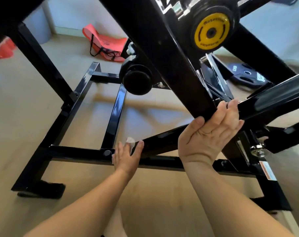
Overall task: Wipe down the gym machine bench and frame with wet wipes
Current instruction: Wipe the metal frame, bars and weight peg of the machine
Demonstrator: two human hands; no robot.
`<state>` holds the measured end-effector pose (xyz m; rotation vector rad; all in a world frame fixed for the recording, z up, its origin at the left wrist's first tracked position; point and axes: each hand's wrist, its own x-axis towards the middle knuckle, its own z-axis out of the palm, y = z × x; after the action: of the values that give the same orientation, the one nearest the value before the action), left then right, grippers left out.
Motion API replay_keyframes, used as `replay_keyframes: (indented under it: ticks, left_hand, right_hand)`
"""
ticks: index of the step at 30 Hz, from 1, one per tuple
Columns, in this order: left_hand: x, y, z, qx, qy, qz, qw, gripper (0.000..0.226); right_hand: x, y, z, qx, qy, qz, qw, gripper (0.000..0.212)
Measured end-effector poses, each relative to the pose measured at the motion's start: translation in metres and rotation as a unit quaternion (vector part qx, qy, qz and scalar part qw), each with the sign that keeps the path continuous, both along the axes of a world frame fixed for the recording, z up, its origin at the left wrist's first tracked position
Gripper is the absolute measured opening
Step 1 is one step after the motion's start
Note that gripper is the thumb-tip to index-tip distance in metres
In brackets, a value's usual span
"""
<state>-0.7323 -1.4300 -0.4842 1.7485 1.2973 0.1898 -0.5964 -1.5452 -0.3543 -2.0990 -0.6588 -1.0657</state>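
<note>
My left hand (126, 155) presses a wet wipe (130, 142) to the black frame (114, 115); my right hand (212, 134), fingers curled, grips a bar above the beige floor (25, 108), orange bag (106, 43) at eleven o'clock.

Most of the white wet wipe (130, 141) is hidden under the left hand (127, 155), only a corner showing between the fingers. The right hand (208, 134) has its fingertips behind the black frame (176, 65), whose upper beams run off the top edge. The yellow cap (212, 33) has lettering too blurred to read, as does the red warning label (266, 170).
</note>
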Motion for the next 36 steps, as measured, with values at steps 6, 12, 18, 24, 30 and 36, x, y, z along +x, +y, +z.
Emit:
replay_keyframes:
  ticks: [6, 12, 18, 24, 30, 36]
  left_hand:
    - [0.018, 0.012, 0.003, -0.104, -0.047, 0.180, 0.977, 0.081]
    - [0.050, -0.012, 0.029, -0.054, -0.059, 0.146, 0.986, 0.066]
    - [0.066, -0.073, 0.068, 0.128, -0.216, -0.059, 0.966, 0.046]
    - [0.045, -0.049, 0.047, 0.079, -0.058, -0.056, 0.994, 0.056]
    - [0.063, -0.081, 0.068, 0.207, -0.199, -0.168, 0.943, 0.060]
    - [0.071, -0.095, 0.066, 0.234, -0.156, -0.094, 0.955, 0.061]
  right_hand:
    - [0.002, -0.001, -0.001, 0.000, -0.002, 0.005, 1.000, 0.053]
    - [0.004, -0.003, -0.003, -0.002, 0.005, 0.005, 1.000, 0.052]
    - [0.004, -0.003, -0.003, -0.009, 0.017, 0.015, 1.000, 0.053]
    - [0.003, -0.006, -0.001, -0.014, 0.014, 0.020, 1.000, 0.053]
    - [0.001, -0.024, 0.009, -0.058, 0.048, 0.074, 0.994, 0.057]
    - [0.005, -0.070, 0.035, -0.170, 0.101, 0.165, 0.966, 0.057]
